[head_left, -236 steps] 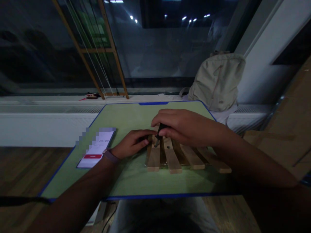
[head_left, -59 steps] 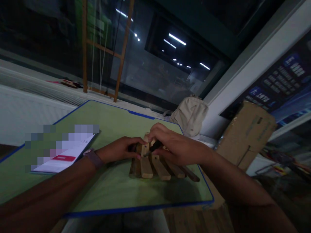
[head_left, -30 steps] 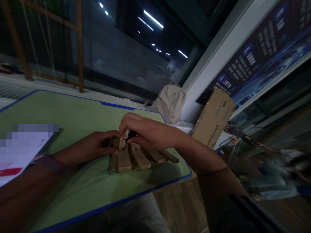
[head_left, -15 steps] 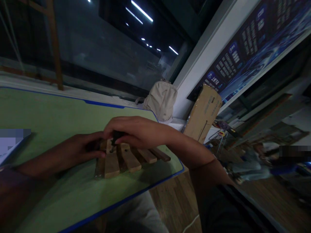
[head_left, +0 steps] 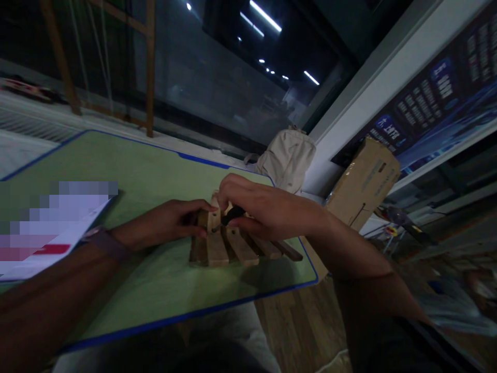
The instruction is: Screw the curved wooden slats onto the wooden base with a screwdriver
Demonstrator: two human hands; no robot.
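Observation:
A wooden slatted piece (head_left: 218, 249) rests on the green tabletop (head_left: 155, 295), its light and dark slats spread like a fan. Small round holes show in some of the slats. My left hand (head_left: 182, 220) grips its left side, with thumb and fingers pressed on the wood. Over the top bends my right hand (head_left: 267, 207), its fingers closed round a black-handled tool (head_left: 234, 213). A short thin shaft seems to run from the tool to a light slat; its exact tip is too blurred to tell. The right hand partly hides the slats behind it.
White papers (head_left: 87, 228) with a red mark lie on the table to the left. Past the far edge stand a beige backpack (head_left: 289, 155) and a leaning cardboard box (head_left: 365, 178). A wooden frame (head_left: 150, 67) stands before the dark window.
My view has swung left, so the table, hands and slatted piece appear further right, and more of the papers shows. Both hands keep their hold; the tool's shaft is easier to see.

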